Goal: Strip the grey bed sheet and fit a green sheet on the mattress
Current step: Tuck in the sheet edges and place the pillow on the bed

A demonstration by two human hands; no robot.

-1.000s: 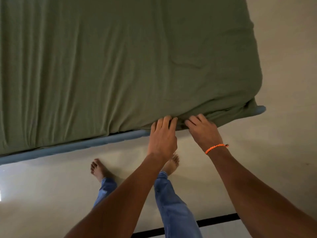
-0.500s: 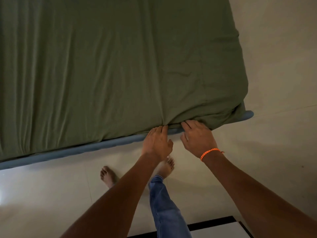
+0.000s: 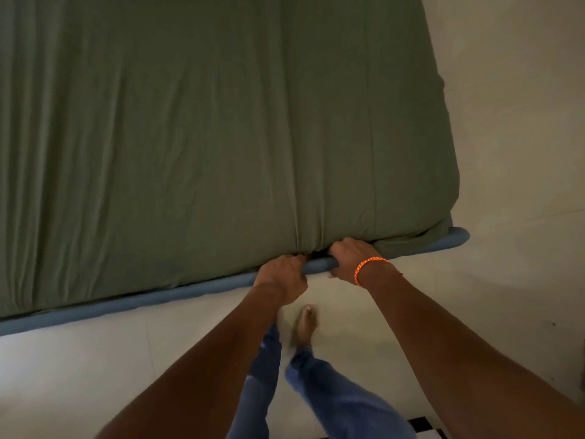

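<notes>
With the green sheet (image 3: 205,137) spread over the mattress, the left hand (image 3: 281,277) and right hand (image 3: 348,256) tuck its hem at the bed's near edge, fingers hidden underneath; next, probably the near-right corner.

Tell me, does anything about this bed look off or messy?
Mostly tidy. The green sheet bunches into a pucker at the near edge where the left hand and right hand tuck it; faint wrinkles cross the top.

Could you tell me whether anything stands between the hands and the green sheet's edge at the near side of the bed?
Nothing visible does. The left hand and right hand are already on the green sheet at its lower edge, just above the blue bed frame.
</notes>
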